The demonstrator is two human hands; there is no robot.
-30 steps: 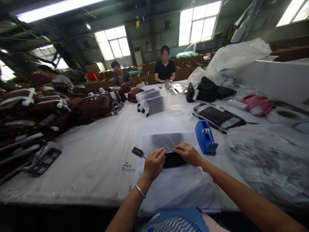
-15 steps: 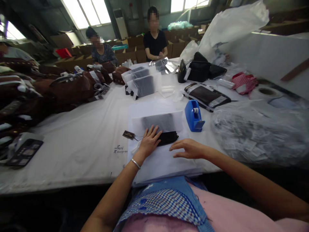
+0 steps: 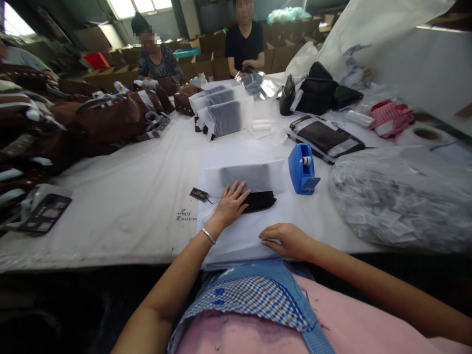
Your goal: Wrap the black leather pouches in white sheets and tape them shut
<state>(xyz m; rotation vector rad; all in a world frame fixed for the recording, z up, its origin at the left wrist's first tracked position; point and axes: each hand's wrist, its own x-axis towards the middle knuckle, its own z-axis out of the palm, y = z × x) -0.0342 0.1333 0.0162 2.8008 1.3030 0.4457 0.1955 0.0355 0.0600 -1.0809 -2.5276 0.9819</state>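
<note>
My left hand (image 3: 230, 206) lies flat with fingers spread over the left part of a black pouch (image 3: 260, 200). The pouch rests on white paper (image 3: 236, 246), its zipped right end showing. Behind it, a paper-covered dark panel (image 3: 245, 176) extends under my fingertips. A dark hang tag (image 3: 198, 194) on a cord lies left of my hand. Over the paper's near right part, my right hand (image 3: 285, 241) is curled, its thumb and fingertips pinched at the white sheet. A blue tape dispenser (image 3: 302, 169) stands to the right of the pouch.
Paper-wrapped items (image 3: 226, 118) stand farther back. Brown bags (image 3: 99, 118) crowd the left, with a phone (image 3: 46, 214) nearer. At right are black bags (image 3: 317, 91), a dark brown wallet-like item (image 3: 326, 137) and a big clear plastic bag (image 3: 391, 201). Two people (image 3: 245, 44) sit opposite.
My right hand has drawn nearer to me on the paper, its thumb and fingertips closing together. The left hand stays flat on the pouch. The whole view has tilted slightly downward.
</note>
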